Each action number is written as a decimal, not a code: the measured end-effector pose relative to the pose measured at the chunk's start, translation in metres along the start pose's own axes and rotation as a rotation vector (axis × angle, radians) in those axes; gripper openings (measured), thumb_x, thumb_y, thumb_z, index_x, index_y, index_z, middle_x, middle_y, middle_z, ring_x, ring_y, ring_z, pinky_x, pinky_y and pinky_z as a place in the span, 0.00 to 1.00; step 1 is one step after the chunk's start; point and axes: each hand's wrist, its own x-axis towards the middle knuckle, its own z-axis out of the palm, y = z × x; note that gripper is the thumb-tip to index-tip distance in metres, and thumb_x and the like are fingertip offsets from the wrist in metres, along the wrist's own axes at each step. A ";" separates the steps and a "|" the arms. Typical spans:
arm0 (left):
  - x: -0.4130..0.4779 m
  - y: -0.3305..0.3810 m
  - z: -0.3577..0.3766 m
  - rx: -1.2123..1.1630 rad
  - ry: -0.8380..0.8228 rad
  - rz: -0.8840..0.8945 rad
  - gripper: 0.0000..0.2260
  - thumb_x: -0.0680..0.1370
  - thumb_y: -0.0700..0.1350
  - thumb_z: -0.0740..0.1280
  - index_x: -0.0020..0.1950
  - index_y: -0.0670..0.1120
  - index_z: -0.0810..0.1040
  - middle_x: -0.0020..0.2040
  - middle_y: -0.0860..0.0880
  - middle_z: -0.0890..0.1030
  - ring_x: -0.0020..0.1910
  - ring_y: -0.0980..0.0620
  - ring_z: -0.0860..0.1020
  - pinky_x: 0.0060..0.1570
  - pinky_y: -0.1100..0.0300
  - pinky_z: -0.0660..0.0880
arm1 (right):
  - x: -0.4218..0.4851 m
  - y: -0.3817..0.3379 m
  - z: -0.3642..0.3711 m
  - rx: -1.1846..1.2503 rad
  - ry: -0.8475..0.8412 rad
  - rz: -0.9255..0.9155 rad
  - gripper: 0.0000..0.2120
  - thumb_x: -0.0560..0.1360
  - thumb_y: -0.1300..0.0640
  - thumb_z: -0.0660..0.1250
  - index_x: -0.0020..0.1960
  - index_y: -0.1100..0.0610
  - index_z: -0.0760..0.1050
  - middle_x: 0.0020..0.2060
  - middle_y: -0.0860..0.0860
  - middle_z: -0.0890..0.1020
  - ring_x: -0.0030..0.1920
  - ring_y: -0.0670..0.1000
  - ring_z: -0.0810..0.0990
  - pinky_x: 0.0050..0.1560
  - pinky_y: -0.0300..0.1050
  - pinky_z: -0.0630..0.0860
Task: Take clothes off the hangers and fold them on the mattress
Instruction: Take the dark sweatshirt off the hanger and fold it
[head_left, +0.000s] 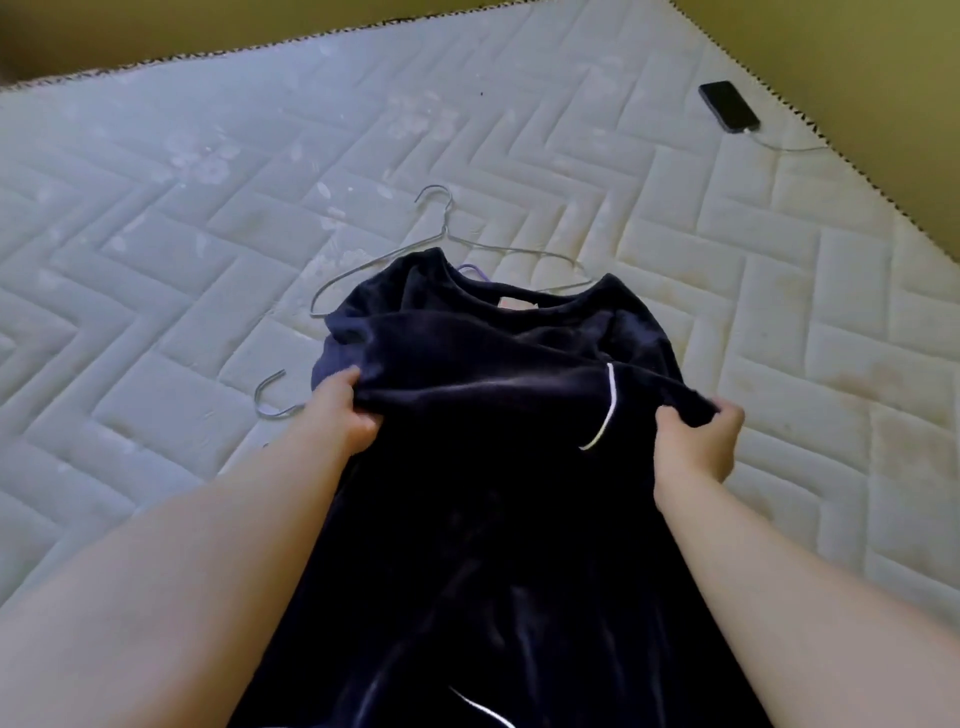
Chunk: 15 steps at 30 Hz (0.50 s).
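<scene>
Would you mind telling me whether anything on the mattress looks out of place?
A phone on its charging cable lies near the mattress edge, far right, unrelated to folding. Two wire hangers lie loose, partly under the dark garment.

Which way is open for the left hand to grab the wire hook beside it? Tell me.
Probably yes: the wire hook lies bare on the mattress just left of the left hand, nothing between. But that hand is gripping the dark garment; it must let go first.
</scene>
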 end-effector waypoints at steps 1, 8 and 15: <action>0.009 -0.007 -0.005 0.319 0.114 0.061 0.12 0.78 0.40 0.62 0.60 0.37 0.73 0.55 0.41 0.78 0.51 0.48 0.74 0.47 0.61 0.72 | 0.001 0.004 0.001 -0.019 -0.020 0.036 0.24 0.76 0.59 0.65 0.70 0.54 0.61 0.64 0.55 0.72 0.51 0.54 0.74 0.48 0.42 0.67; 0.031 -0.010 0.007 1.182 0.356 0.832 0.27 0.75 0.37 0.57 0.73 0.55 0.61 0.71 0.45 0.62 0.69 0.42 0.63 0.68 0.49 0.60 | 0.018 0.036 0.018 -0.013 -0.067 0.247 0.30 0.76 0.53 0.67 0.73 0.59 0.60 0.65 0.58 0.71 0.61 0.60 0.74 0.57 0.51 0.72; 0.061 0.023 0.020 1.763 0.025 0.798 0.13 0.79 0.44 0.58 0.62 0.48 0.73 0.61 0.44 0.75 0.62 0.42 0.70 0.60 0.49 0.67 | 0.033 0.040 0.036 0.026 -0.107 0.107 0.20 0.79 0.55 0.61 0.70 0.56 0.68 0.65 0.54 0.74 0.64 0.57 0.73 0.62 0.45 0.70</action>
